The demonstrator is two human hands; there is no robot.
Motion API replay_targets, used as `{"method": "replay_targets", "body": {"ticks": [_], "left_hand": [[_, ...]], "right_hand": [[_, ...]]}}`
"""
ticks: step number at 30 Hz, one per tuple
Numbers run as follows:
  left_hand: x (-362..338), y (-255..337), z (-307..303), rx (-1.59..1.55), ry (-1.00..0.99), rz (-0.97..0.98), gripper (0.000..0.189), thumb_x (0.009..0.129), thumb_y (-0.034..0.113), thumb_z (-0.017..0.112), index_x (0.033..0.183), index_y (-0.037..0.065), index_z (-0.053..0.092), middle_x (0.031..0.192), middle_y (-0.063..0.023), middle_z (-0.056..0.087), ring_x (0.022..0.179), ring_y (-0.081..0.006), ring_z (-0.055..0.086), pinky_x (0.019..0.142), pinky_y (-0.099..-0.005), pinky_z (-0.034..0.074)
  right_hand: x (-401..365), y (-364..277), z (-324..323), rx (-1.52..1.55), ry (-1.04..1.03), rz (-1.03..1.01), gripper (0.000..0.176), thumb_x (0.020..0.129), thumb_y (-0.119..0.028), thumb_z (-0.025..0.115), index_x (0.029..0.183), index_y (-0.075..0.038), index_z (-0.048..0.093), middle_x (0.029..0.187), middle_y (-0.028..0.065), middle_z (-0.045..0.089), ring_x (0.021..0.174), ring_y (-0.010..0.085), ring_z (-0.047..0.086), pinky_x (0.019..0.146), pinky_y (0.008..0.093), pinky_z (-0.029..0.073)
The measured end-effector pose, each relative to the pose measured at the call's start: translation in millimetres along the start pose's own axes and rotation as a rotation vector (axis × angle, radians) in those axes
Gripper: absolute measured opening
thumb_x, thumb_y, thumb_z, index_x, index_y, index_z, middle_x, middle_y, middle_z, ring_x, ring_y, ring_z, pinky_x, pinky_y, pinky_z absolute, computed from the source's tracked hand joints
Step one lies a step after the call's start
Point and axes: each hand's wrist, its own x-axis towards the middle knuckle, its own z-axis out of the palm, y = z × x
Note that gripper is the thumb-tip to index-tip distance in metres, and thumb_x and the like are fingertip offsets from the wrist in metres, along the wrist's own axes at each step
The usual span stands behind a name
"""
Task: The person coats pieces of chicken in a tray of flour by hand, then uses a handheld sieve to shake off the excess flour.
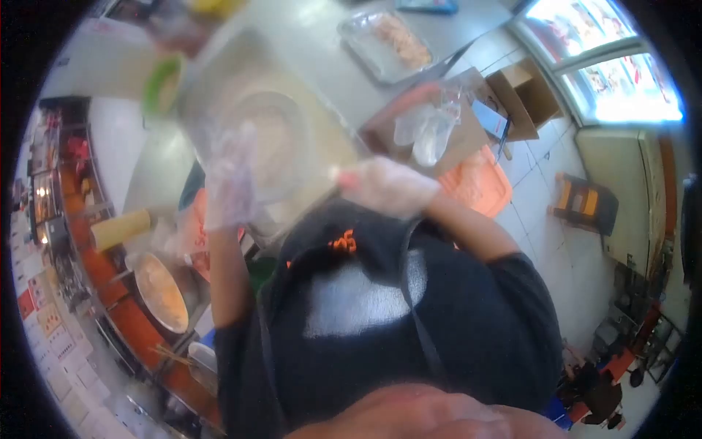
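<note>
My left hand [232, 175], in a clear plastic glove, is at the near left side of a round shallow vessel [296, 124]. Its fingers look stretched out, though motion smears them. Pale contents, perhaps powder, show in the vessel, which sits in a large rectangular tray [333, 135]. My right hand [391, 186], also gloved, is closed around a small red thing with a pale tip [347, 178], at the tray's near right corner. The kind of this thing is too blurred to tell.
A clear tray of pinkish food [395, 45] lies on the metal table beyond. Cardboard boxes [526, 95], a plastic bag [431, 135] and an orange crate [486, 179] stand to the right. A green-rimmed bowl [162, 84] and a large pot [161, 293] are at left.
</note>
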Motion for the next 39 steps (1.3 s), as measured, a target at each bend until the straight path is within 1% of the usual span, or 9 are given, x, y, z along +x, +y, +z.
{"method": "replay_targets", "body": {"ticks": [7, 10, 15, 17, 22, 27, 33, 37, 39], "left_hand": [[-1, 2, 31, 0.223, -0.249, 0.005, 0.045, 0.083, 0.007, 0.053, 0.127, 0.009, 0.054, 0.128, -0.0124, 0.056, 0.115, -0.03, 0.054, 0.103, -0.0411, 0.04], [-6, 0, 23, -0.132, 0.069, -0.078, 0.042, 0.087, 0.007, 0.048, 0.128, 0.01, 0.053, 0.131, -0.0123, 0.055, 0.116, -0.0298, 0.054, 0.102, -0.04, 0.041], [-12, -7, 80, -0.55, -0.252, -0.438, 0.044, 0.086, 0.008, 0.054, 0.13, 0.009, 0.053, 0.133, -0.0122, 0.054, 0.12, -0.0293, 0.051, 0.104, -0.039, 0.04], [-2, 9, 41, -0.368, -0.205, -0.397, 0.044, 0.086, 0.008, 0.055, 0.131, 0.009, 0.053, 0.133, -0.0123, 0.053, 0.119, -0.0296, 0.052, 0.103, -0.0384, 0.041], [-23, -11, 60, -0.802, -0.047, -0.56, 0.042, 0.091, 0.012, 0.054, 0.133, 0.012, 0.052, 0.135, -0.0112, 0.052, 0.115, -0.0292, 0.055, 0.096, -0.0354, 0.045], [-6, -17, 38, -0.26, -0.08, -0.189, 0.035, 0.092, 0.018, 0.055, 0.125, 0.01, 0.059, 0.126, -0.0133, 0.058, 0.11, -0.0284, 0.058, 0.092, -0.0335, 0.048], [20, -13, 36, 0.497, -0.699, -0.223, 0.024, 0.093, 0.024, 0.052, 0.099, 0.005, 0.066, 0.091, -0.0161, 0.065, 0.089, -0.0299, 0.062, 0.077, -0.0384, 0.049], [-16, -52, 54, 0.504, -0.284, -0.278, 0.024, 0.091, 0.023, 0.051, 0.095, 0.003, 0.064, 0.086, -0.0156, 0.063, 0.085, -0.0307, 0.061, 0.073, -0.0399, 0.048], [-29, -68, 60, -0.184, -0.059, -0.569, 0.023, 0.09, 0.019, 0.051, 0.098, 0.004, 0.066, 0.094, -0.0175, 0.065, 0.091, -0.0313, 0.061, 0.078, -0.0401, 0.049]], "right_hand": [[29, -13, 17, 0.177, -0.002, 0.134, 0.046, 0.099, -0.041, 0.042, 0.089, -0.002, 0.065, 0.08, 0.0226, 0.061, 0.072, 0.0301, 0.058, 0.076, 0.0403, 0.048], [-1, 5, 15, 0.23, 0.067, 0.073, 0.05, 0.1, -0.044, 0.038, 0.089, -0.003, 0.065, 0.079, 0.0225, 0.061, 0.073, 0.0326, 0.059, 0.075, 0.0422, 0.047], [46, -2, 46, 0.119, 0.126, 0.043, 0.036, 0.099, -0.027, 0.036, 0.113, -0.001, 0.057, 0.084, 0.0279, 0.061, 0.084, 0.0433, 0.06, 0.077, 0.048, 0.046], [53, 51, 73, 0.278, 0.345, -0.512, 0.036, 0.1, -0.026, 0.036, 0.119, -0.001, 0.052, 0.089, 0.0263, 0.062, 0.084, 0.0424, 0.06, 0.076, 0.0473, 0.046], [8, -1, 7, 0.168, -0.026, 0.027, 0.041, 0.101, -0.034, 0.033, 0.115, -0.002, 0.055, 0.089, 0.0257, 0.062, 0.083, 0.0408, 0.061, 0.079, 0.0494, 0.046], [19, -16, 26, 0.238, 0.106, 0.164, 0.057, 0.1, -0.046, 0.034, 0.081, -0.003, 0.065, 0.067, 0.0218, 0.058, 0.061, 0.0327, 0.057, 0.065, 0.0432, 0.047], [10, -34, 1, 0.18, 0.006, -0.058, 0.031, 0.095, -0.026, 0.045, 0.114, -0.004, 0.058, 0.101, 0.0223, 0.062, 0.097, 0.0398, 0.058, 0.085, 0.0454, 0.047], [13, -22, 0, 0.081, 0.033, -0.071, 0.03, 0.095, -0.025, 0.044, 0.099, -0.001, 0.061, 0.095, 0.0239, 0.064, 0.091, 0.0415, 0.06, 0.079, 0.0466, 0.048], [10, -41, -19, -0.065, -0.11, -0.031, 0.031, 0.096, -0.025, 0.041, 0.099, -0.001, 0.061, 0.093, 0.0247, 0.064, 0.09, 0.0417, 0.06, 0.078, 0.0472, 0.048]]}}
